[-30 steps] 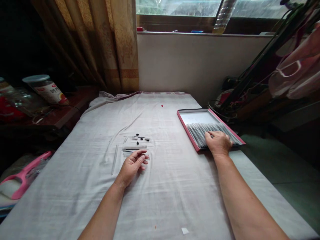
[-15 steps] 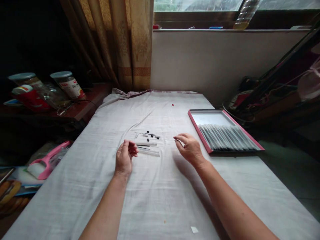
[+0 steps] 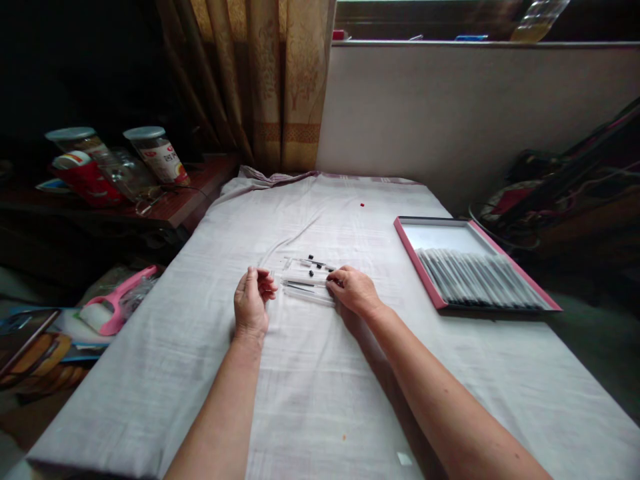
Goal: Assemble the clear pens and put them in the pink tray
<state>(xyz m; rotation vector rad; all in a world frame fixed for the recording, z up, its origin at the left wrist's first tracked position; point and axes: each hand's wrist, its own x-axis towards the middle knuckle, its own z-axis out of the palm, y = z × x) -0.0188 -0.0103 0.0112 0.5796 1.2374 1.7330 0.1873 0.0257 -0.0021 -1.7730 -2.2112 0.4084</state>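
My left hand (image 3: pixel 251 301) is held just left of the loose pen parts, its fingers curled and the thumb close to the forefinger. Whatever it may hold is too small to make out. My right hand (image 3: pixel 354 290) reaches in from the other side, thumb and fingertips closed at the right end of a clear pen barrel (image 3: pixel 305 281). Nearer me lies another clear barrel (image 3: pixel 311 297), with a thin dark refill (image 3: pixel 299 287) beside it. Small black caps (image 3: pixel 311 273) and further thin pen parts (image 3: pixel 314 261) lie behind them on the white cloth (image 3: pixel 300 387).
An open pink-edged box (image 3: pixel 407 257) at the right holds a row of clear pens with dark ends (image 3: pixel 480 280). A small red piece (image 3: pixel 362 205) lies farther back. Jars (image 3: pixel 163 157) stand on a side table at left, with pink-handled scissors (image 3: pixel 117 307) below.
My right hand has moved left and down to the pen parts, its fingertips closing at a barrel's end. My left hand stays nearly in place. The camera view has shifted.
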